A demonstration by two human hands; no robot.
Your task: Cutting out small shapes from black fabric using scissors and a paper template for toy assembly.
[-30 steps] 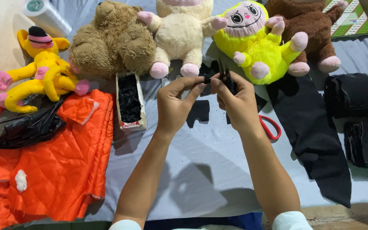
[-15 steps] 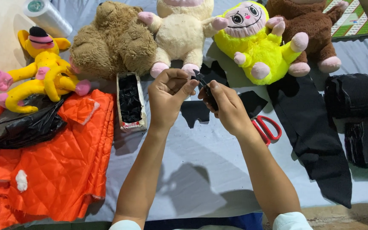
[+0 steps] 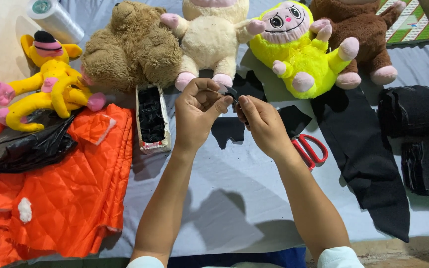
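At the far left, a yellow plush toy [image 3: 45,84] with pink paws lies on the pale sheet [image 3: 234,198], with a roll of clear film [image 3: 55,19] above it. Below the toy sits a black plastic bag [image 3: 28,146], resting on quilted orange fabric [image 3: 60,198] that covers the lower left.

Next comes a brown teddy bear [image 3: 130,47], and just below it a narrow open box [image 3: 152,119] filled with small black pieces. A cream plush toy [image 3: 212,37] sits beside the bear.

At centre, the left hand [image 3: 197,116] and right hand [image 3: 261,124] are raised together above the sheet, fingertips meeting. Both pinch 1 small black piece [image 3: 232,94] between them; its exact shape cannot be told. A cut piece of black fabric [image 3: 227,130] lies on the sheet directly beneath the hands.

Right of the hands, red-handled scissors [image 3: 311,149] lie flat, partly hidden by the right wrist. Above them sits a bright yellow plush toy [image 3: 299,49], then a dark brown plush toy [image 3: 361,37]. A long strip of black cloth [image 3: 368,159] runs down the sheet, and folded black fabric stacks [image 3: 423,139] occupy the right edge.
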